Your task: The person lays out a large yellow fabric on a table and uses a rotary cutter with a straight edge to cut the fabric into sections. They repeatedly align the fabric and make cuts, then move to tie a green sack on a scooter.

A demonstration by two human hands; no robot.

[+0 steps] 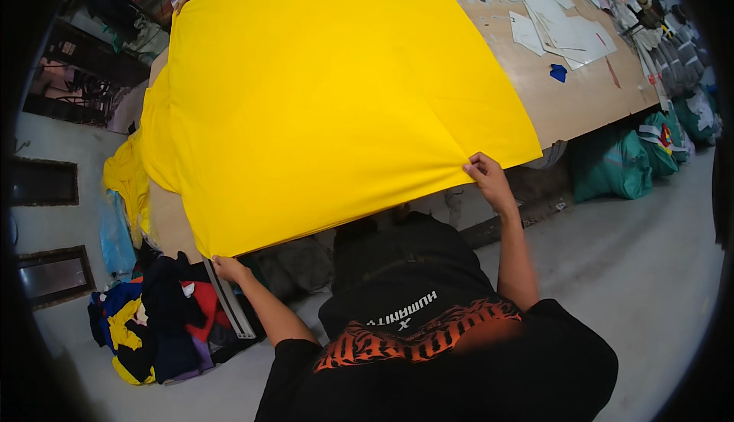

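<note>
A large sheet of bright yellow fabric point(329, 101) lies spread over the table, its near edge hanging slightly past the table's front. My left hand point(228, 267) pinches the fabric's near left corner. Farther right along the same edge, my right hand point(488, 179) grips the cloth between thumb and fingers, and creases fan out from that pinch. At the far left corner, another person's hand point(183, 0) touches the fabric. More yellow cloth point(128, 181) droops in folds off the table's left side.
White paper pattern pieces point(562, 36) and a small blue scrap point(558, 73) rest on the wooden table point(569, 108) at right. Green sacks point(612, 166) stand on the floor beyond its right end. A heap of mixed cloth point(164, 322) and a metal rail point(232, 303) are at lower left.
</note>
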